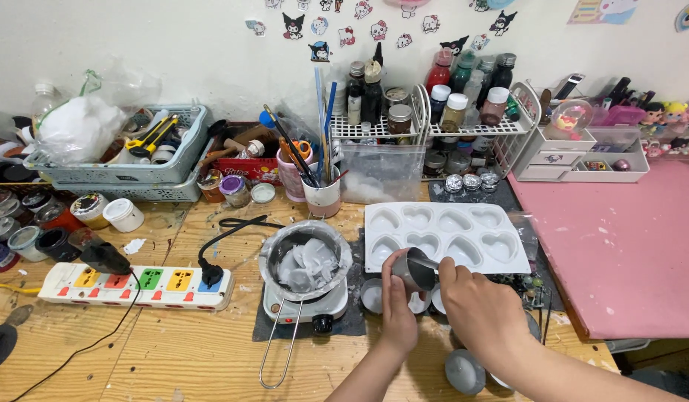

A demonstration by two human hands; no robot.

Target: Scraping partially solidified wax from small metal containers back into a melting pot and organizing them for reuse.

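Left hand [399,305]: lower centre of frame, fingers wrapped round small metal cup [417,269], holding it tilted.
Right hand [480,307]: just right of cup, fingertips pinched at its rim/spout side; exact grip can't tell.
Cup: centre frame, at lower edge of white heart mould [441,237], spout toward a lower-row cavity.
Mould: all heart cavities look white/empty as far as visible, so pour seems not begun.
Pot on hotplate [305,262]: left of hands, holds pale wax chunks, mostly unmelted by the look.
Power strip [136,286]: lower left, plugs in.
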